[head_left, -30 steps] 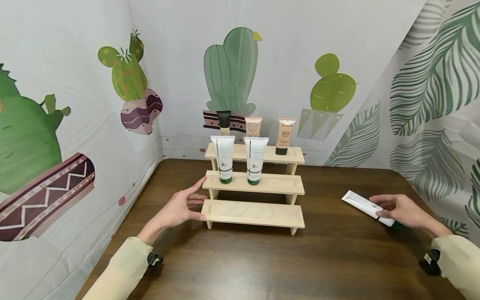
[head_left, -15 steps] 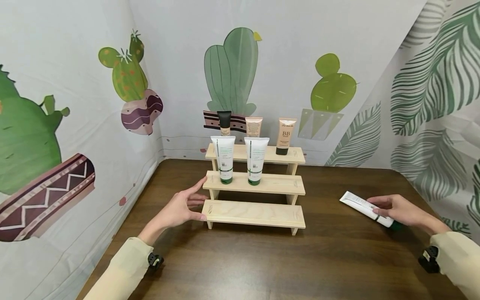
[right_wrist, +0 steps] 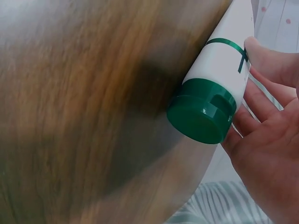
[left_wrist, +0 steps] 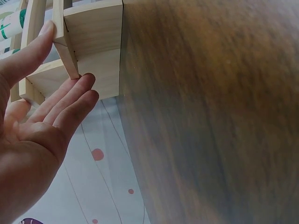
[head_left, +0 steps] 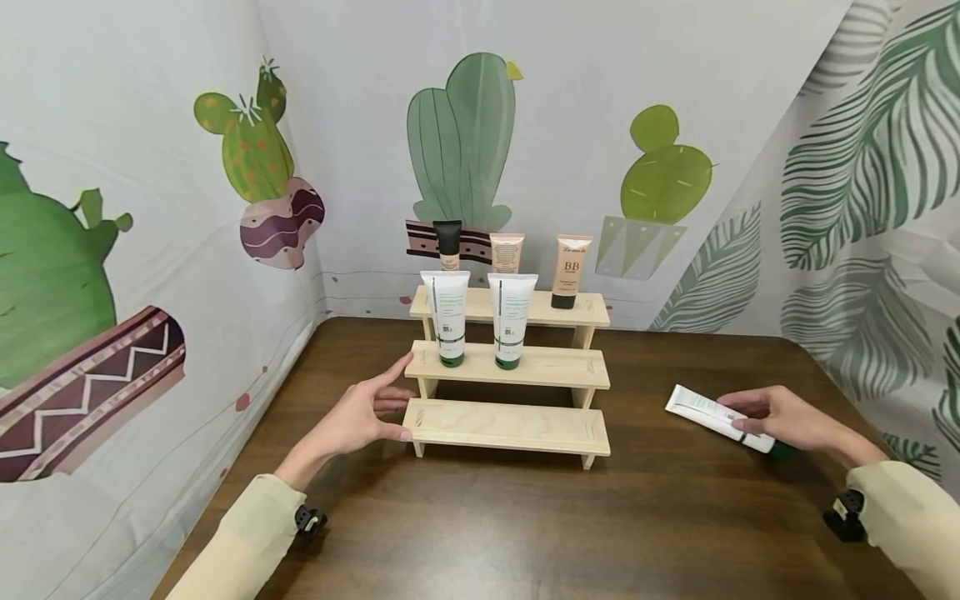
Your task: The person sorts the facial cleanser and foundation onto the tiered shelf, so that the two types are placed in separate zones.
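Observation:
My right hand (head_left: 795,419) pinches a white squeeze tube (head_left: 716,414) with a green cap (right_wrist: 203,112). It lies slanted at the right of the table, flat end toward the rack; in the right wrist view the cap faces the camera and a shadow falls beside it. At the left end of a three-step wooden rack (head_left: 506,427), my left hand (head_left: 360,417) has its thumb at the bottom step and its index fingertip at the middle step. Its fingers are fairly straight in the left wrist view. Two similar white tubes, left (head_left: 448,317) and right (head_left: 512,321), stand cap-down on the middle step.
On the top step stand a beige BB tube (head_left: 572,271), a second beige tube (head_left: 507,252) and a black-topped container (head_left: 448,243), the latter two partly hidden by white tubes. Behind the brown table (head_left: 480,525) hangs a cactus-print cloth (head_left: 570,100).
My right hand has moved a little left, toward the rack, with the white tube in its grip. The left hand has stayed at the rack's end.

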The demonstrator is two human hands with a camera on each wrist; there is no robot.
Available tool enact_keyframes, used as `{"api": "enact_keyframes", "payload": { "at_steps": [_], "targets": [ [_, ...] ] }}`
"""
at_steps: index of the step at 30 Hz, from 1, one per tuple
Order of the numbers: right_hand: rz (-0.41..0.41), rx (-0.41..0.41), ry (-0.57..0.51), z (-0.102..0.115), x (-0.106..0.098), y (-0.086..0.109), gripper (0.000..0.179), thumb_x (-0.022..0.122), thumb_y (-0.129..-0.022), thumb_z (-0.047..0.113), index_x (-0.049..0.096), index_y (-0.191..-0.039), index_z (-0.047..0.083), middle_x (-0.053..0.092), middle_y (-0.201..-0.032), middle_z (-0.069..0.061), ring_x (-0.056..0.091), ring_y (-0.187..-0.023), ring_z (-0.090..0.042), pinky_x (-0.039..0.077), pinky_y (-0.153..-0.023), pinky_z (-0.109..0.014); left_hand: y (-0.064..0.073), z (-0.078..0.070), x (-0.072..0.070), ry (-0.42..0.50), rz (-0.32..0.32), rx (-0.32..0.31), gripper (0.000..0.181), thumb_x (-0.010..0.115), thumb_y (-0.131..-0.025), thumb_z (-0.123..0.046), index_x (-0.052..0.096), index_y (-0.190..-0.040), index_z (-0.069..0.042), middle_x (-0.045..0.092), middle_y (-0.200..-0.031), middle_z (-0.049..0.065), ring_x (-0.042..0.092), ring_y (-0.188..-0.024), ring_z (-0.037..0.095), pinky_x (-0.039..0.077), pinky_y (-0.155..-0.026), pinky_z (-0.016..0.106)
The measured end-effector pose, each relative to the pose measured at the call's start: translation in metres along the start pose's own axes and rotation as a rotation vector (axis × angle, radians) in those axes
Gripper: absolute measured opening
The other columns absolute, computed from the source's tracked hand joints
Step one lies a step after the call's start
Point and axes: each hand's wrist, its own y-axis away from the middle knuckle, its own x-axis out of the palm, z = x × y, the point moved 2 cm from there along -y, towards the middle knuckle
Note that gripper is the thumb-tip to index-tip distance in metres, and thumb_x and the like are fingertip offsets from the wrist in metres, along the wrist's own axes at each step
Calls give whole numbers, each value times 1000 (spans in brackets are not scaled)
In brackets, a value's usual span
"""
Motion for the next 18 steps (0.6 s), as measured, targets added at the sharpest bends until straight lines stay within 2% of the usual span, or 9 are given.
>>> {"api": "enact_keyframes", "payload": {
  "at_steps": [9, 13, 18],
  "targets": [
    [50, -11, 25, 10, 2, -5, 38, 71, -99, 0, 60, -129, -22, 70, -120, -30, 64, -97, 0, 55, -72, -20, 1, 1, 1, 1, 2, 13, 116, 93, -78, 1, 26, -170, -22, 65, -131, 30, 67, -120, 42, 54, -104, 54],
    [96, 26, 10, 8, 4, -7, 48, 71, -98, 2, 54, -133, -25, 70, -119, -28, 63, -93, -1, 55, -71, -22, 1, 1, 1, -9, 2, 13, 116, 93, -78, 0, 25, -170, -22, 66, -131, 29, 67, -120, 40, 55, -104, 52],
    [101, 17, 0, 7, 6, -10, 50, 74, -97, 4, 54, -133, -25, 72, -114, -21, 63, -88, -4, 54, -70, -22, 0, 2, 1, -16, -4, 7, 117, 93, -78, 0, 24, -170, -23, 66, -132, 28, 67, -120, 40, 55, -104, 52]
  ]
}}
